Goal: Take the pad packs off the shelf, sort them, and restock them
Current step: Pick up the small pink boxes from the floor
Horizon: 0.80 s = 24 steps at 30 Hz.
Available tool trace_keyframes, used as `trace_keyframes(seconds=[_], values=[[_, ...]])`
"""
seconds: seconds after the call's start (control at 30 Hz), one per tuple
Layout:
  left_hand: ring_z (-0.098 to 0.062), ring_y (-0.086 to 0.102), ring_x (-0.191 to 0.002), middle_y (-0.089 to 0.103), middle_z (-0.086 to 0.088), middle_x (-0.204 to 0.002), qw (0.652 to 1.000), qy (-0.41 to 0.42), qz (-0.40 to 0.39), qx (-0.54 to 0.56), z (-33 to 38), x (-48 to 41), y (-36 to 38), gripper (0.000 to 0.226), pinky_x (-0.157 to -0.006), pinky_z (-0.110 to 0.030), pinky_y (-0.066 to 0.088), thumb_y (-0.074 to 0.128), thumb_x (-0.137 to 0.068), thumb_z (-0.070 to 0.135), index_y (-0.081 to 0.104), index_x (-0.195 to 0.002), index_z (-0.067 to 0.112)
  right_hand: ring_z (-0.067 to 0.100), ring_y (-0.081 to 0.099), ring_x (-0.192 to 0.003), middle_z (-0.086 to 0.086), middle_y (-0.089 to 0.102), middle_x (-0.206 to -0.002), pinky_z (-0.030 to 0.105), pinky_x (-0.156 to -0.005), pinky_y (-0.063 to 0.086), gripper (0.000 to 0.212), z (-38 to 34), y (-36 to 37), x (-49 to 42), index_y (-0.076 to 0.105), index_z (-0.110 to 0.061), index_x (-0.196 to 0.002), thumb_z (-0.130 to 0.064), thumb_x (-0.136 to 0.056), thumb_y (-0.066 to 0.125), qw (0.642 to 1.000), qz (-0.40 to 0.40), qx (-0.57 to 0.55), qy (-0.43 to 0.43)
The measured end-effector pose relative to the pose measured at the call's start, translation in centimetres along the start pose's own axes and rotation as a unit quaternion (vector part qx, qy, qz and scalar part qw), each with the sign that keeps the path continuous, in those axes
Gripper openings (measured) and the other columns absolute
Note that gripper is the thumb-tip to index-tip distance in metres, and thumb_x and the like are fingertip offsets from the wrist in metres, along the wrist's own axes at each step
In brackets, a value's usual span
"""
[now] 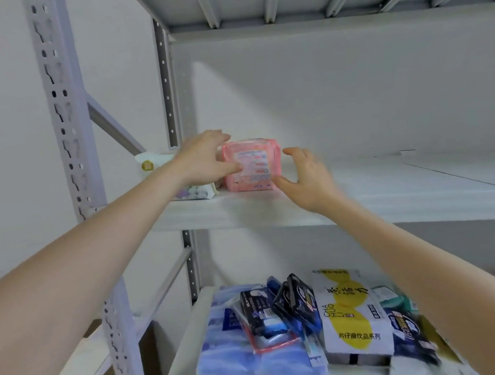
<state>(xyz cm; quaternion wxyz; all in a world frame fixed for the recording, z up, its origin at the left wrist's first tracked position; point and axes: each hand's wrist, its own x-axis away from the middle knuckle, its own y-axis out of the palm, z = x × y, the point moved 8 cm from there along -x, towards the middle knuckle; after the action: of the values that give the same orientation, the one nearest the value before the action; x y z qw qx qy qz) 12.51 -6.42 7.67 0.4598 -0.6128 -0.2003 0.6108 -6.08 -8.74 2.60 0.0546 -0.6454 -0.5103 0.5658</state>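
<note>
Left hand (206,158) was on the pink pad pack (251,165): fingers curled over its top left edge, thumb laid across the front face, so the pack was gripped from the left. Right hand (308,177) sat just to the right of the same pack, fingers spread and mostly straight; the thumb tip touched the pack's lower right corner and the forefinger reached toward its upper right edge, contact there not clear. The pack stood upright between the two hands on the middle shelf board (363,183), near the board's front edge. Just behind the left wrist lay a white pack (149,163) with a yellow mark, and directly under that wrist a purple-patterned pack (199,192), both on the same board and touching or nearly touching the pink one; blur prevented a firm call. To the right of the right hand the board ran on bare. Left of the left forearm stood the slotted upright post (72,145). Below both forearms was the lower shelf (183,349), carrying a blue-and-white bundle (228,353) under the left side, a heap of dark packs (285,309) lying tilted on it, a white-and-yellow carton (351,308) marked CHA HUO LI beside them, and a teal pack (391,295) close under the right forearm.
</note>
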Motion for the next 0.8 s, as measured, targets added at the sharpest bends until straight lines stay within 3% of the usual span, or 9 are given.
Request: trace_keyframes(seconds=[0.1, 0.23, 0.4, 0.53, 0.8], values=[[-0.029, 0.029, -0.141, 0.037, -0.012, -0.151, 0.996, 0.020, 0.079, -0.043, 1.1, 4.6, 1.2, 0.069, -0.114, -0.049, 0.020, 0.064, -0.085, 0.045, 0.041, -0.143, 0.018, 0.026, 0.034, -0.134, 0.005, 0.041, -0.145, 0.045, -0.107, 0.026, 0.060, -0.4, 0.6, 4.0, 0.036, -0.016, -0.142, -0.042, -0.091, 0.053, 0.997, -0.014, 0.072, -0.032], [-0.031, 0.018, -0.146, 0.026, -0.010, -0.157, 0.994, 0.001, 0.102, -0.039, 1.3, 10.8, 4.2, 0.071, -0.117, -0.053, 0.013, 0.063, -0.087, 0.041, 0.035, -0.147, 0.014, 0.027, 0.027, -0.140, 0.008, 0.032, -0.152, 0.050, -0.113, 0.018, 0.063, -0.6, 1.2, 9.2, 0.031, -0.015, -0.145, -0.041, -0.091, 0.050, 0.990, -0.024, 0.126, -0.059], [-0.027, 0.012, -0.148, 0.019, -0.008, -0.160, 0.996, -0.025, 0.069, -0.050, 1.4, 17.3, 9.0, 0.069, -0.117, -0.050, 0.007, 0.052, -0.093, 0.041, 0.026, -0.150, 0.013, 0.022, 0.013, -0.147, 0.007, 0.018, -0.160, 0.051, -0.117, 0.007, 0.067, 1.0, 2.8, 16.0, 0.019, -0.017, -0.151, -0.044, -0.094, 0.042, 0.981, -0.069, 0.175, -0.049], [-0.025, 0.007, -0.149, 0.012, -0.008, -0.161, 0.998, -0.042, 0.027, -0.047, 2.3, 23.4, 13.5, 0.069, -0.119, -0.048, 0.004, 0.047, -0.095, 0.042, 0.019, -0.152, 0.015, 0.023, 0.011, -0.148, 0.008, 0.012, -0.161, 0.052, -0.118, 0.009, 0.068, 2.7, 3.4, 22.3, 0.011, -0.018, -0.153, -0.044, -0.096, 0.039, 0.978, -0.090, 0.186, -0.024], [-0.022, -0.009, -0.149, -0.010, -0.003, -0.161, 0.992, -0.052, -0.101, -0.062, 6.6, 37.1, 23.1, 0.073, -0.118, -0.044, -0.008, 0.036, -0.097, 0.049, -0.001, -0.154, 0.021, 0.022, 0.004, -0.149, 0.003, 0.003, -0.162, 0.052, -0.117, 0.003, 0.071, 6.9, 4.9, 37.2, 0.001, -0.022, -0.154, -0.051, -0.097, 0.031, 0.964, -0.171, 0.194, 0.056]])
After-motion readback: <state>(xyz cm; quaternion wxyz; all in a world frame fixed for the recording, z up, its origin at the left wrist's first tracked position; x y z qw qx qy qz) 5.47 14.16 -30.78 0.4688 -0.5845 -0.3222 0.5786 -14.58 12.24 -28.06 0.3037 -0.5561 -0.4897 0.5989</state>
